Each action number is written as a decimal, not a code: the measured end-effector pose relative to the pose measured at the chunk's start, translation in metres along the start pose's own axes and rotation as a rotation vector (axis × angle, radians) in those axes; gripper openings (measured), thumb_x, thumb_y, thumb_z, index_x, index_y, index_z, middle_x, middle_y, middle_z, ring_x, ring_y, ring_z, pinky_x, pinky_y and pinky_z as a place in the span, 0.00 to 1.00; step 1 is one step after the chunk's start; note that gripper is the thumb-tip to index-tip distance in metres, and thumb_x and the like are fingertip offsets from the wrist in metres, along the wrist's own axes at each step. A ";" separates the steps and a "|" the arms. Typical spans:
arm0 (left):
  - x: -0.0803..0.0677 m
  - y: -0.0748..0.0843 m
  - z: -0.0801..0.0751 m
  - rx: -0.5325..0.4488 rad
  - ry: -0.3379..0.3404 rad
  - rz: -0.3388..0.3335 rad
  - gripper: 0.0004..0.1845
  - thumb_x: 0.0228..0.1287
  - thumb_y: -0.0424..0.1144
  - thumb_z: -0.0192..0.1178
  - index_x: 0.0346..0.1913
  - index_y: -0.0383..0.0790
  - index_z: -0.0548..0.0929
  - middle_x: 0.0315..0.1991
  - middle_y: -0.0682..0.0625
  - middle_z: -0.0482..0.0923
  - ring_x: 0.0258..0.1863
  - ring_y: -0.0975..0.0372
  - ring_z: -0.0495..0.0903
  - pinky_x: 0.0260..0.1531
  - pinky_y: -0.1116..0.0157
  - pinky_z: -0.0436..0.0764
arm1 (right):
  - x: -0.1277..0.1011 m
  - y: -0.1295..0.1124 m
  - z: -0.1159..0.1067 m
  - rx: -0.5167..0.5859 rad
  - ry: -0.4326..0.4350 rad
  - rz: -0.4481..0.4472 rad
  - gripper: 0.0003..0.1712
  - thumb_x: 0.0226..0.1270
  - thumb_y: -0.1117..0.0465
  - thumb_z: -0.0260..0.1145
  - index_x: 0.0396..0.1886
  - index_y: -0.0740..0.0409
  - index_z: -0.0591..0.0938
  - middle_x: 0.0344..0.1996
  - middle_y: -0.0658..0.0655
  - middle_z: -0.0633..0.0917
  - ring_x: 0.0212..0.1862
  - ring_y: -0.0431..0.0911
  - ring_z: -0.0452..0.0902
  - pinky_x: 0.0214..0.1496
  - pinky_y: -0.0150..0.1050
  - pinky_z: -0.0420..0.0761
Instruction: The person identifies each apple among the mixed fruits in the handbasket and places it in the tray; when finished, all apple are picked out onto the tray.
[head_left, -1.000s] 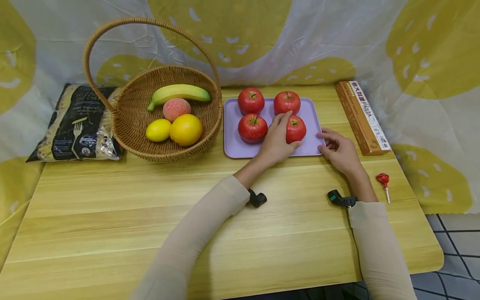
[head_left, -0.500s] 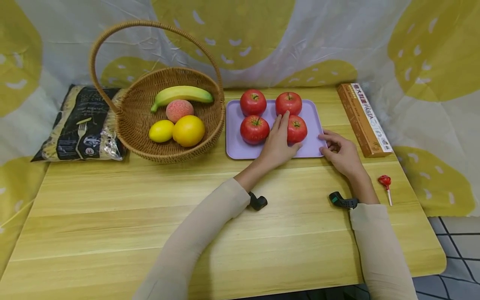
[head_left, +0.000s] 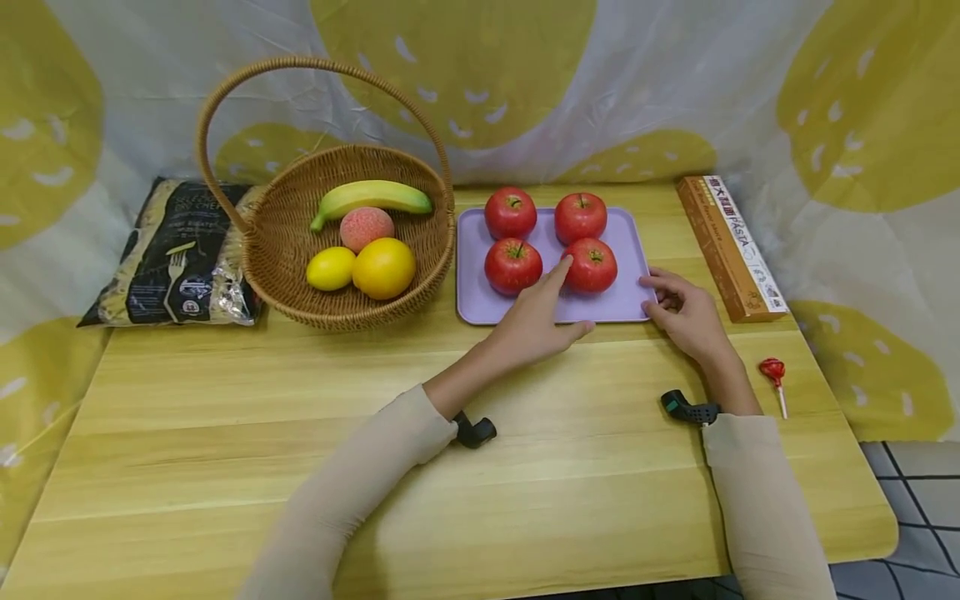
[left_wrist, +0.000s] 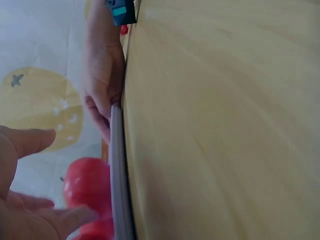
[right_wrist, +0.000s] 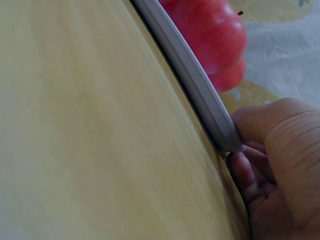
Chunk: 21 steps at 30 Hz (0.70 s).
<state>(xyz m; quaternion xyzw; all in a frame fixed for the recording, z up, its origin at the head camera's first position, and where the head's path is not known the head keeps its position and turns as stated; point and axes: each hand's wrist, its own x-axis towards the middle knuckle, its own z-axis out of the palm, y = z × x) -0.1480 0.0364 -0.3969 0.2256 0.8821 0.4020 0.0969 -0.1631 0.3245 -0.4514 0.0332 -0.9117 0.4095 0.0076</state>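
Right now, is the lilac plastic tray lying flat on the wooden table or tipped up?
Flat. The lilac plastic tray lies flush on the wooden table in both wrist views; the right hand pinches its near corner.

Red apples [head_left: 551, 241] lie on a lilac tray [head_left: 480, 304] beside a tan wicker basket [head_left: 420, 287].

Head cam sat above the near table edge, angled forward and down, covering the whole table [head_left: 225, 450] up to the backdrop. Left wrist cam lay low at tabletop level, rolled sideways, looking along the wood toward the tray [left_wrist: 116, 170] rim. Right wrist cam was also at tabletop level, very near the tray's corner. All three shared the tray and apples [head_left: 590, 265].
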 end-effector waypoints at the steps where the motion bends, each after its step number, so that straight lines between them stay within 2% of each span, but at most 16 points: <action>1: -0.006 -0.002 -0.005 0.003 0.000 0.027 0.47 0.61 0.56 0.64 0.77 0.48 0.52 0.75 0.53 0.58 0.71 0.59 0.64 0.69 0.60 0.67 | 0.001 0.001 0.000 -0.003 0.000 -0.002 0.21 0.66 0.58 0.66 0.58 0.52 0.81 0.67 0.50 0.74 0.38 0.38 0.72 0.37 0.19 0.71; 4: -0.025 -0.007 -0.022 -0.009 0.010 0.100 0.35 0.62 0.53 0.64 0.70 0.46 0.69 0.66 0.54 0.73 0.60 0.59 0.77 0.60 0.64 0.76 | 0.003 0.003 0.001 -0.005 -0.001 -0.005 0.21 0.66 0.59 0.66 0.58 0.52 0.81 0.67 0.51 0.74 0.38 0.39 0.72 0.37 0.20 0.71; 6: -0.039 -0.010 -0.036 -0.023 0.016 0.147 0.27 0.64 0.50 0.63 0.63 0.45 0.76 0.58 0.54 0.80 0.52 0.60 0.82 0.54 0.67 0.79 | 0.003 0.003 0.001 -0.014 0.001 -0.002 0.21 0.66 0.59 0.66 0.59 0.53 0.81 0.65 0.52 0.75 0.38 0.40 0.71 0.37 0.20 0.71; 11: -0.072 -0.020 -0.071 -0.011 0.060 0.258 0.16 0.66 0.51 0.62 0.52 0.48 0.84 0.46 0.59 0.85 0.45 0.68 0.84 0.49 0.71 0.81 | 0.004 0.001 -0.001 -0.028 0.015 0.011 0.23 0.65 0.59 0.67 0.60 0.52 0.80 0.46 0.58 0.82 0.36 0.40 0.72 0.35 0.21 0.71; 13: -0.087 -0.028 -0.088 0.015 0.111 0.304 0.13 0.66 0.51 0.61 0.49 0.51 0.85 0.42 0.62 0.85 0.40 0.72 0.83 0.45 0.72 0.81 | 0.003 -0.002 -0.005 -0.047 0.017 0.001 0.24 0.65 0.59 0.66 0.61 0.52 0.79 0.41 0.59 0.82 0.35 0.38 0.73 0.35 0.20 0.72; 16: -0.113 -0.041 -0.119 0.082 0.204 0.352 0.08 0.67 0.49 0.61 0.44 0.55 0.86 0.35 0.67 0.84 0.33 0.77 0.80 0.37 0.75 0.79 | 0.000 -0.008 -0.015 -0.110 0.022 -0.049 0.23 0.65 0.61 0.66 0.60 0.55 0.79 0.45 0.61 0.84 0.36 0.32 0.74 0.37 0.18 0.72; 19: -0.139 -0.058 -0.152 0.161 0.311 0.379 0.06 0.65 0.43 0.64 0.42 0.54 0.88 0.33 0.65 0.85 0.29 0.76 0.79 0.33 0.77 0.76 | -0.002 -0.015 -0.030 -0.163 0.043 -0.113 0.22 0.64 0.62 0.66 0.59 0.57 0.79 0.49 0.62 0.84 0.37 0.28 0.72 0.40 0.17 0.71; 21: -0.153 -0.069 -0.176 0.252 0.370 0.384 0.06 0.64 0.41 0.64 0.41 0.51 0.89 0.33 0.61 0.87 0.28 0.72 0.81 0.33 0.78 0.75 | -0.002 -0.019 -0.042 -0.172 0.052 -0.139 0.24 0.65 0.62 0.65 0.61 0.57 0.78 0.51 0.63 0.83 0.38 0.30 0.73 0.41 0.17 0.71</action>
